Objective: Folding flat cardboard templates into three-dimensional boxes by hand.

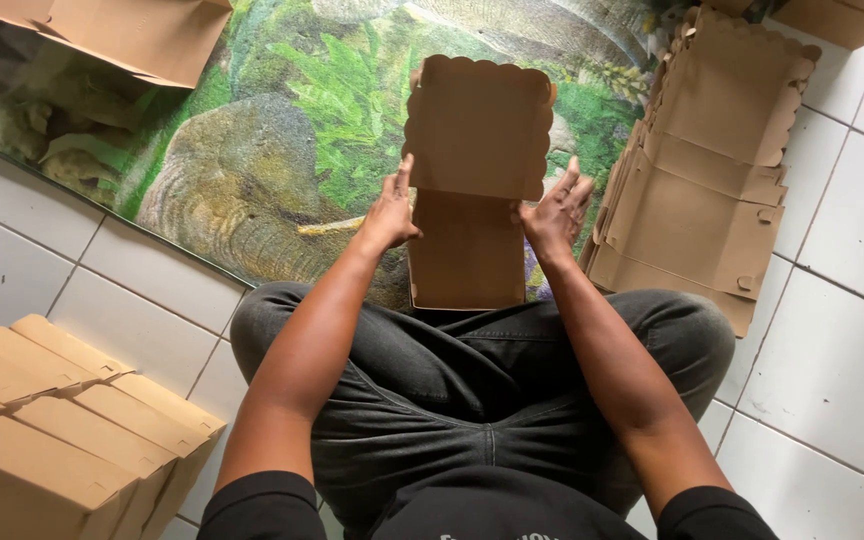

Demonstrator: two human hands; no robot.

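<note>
A brown cardboard box blank (472,190) with a scalloped top edge stands partly folded in front of my crossed legs. My left hand (390,212) presses against its left side, fingers together and thumb up. On the opposite side, my right hand (553,212) holds the right side wall with its fingers spread. The upper flap leans back over the lower panel.
A stack of flat scalloped box blanks (702,170) lies to the right on white floor tiles. Several folded brown boxes (52,420) sit at the lower left. A printed mat with an elephant picture (252,170) covers the floor ahead. More cardboard (122,35) lies at the top left.
</note>
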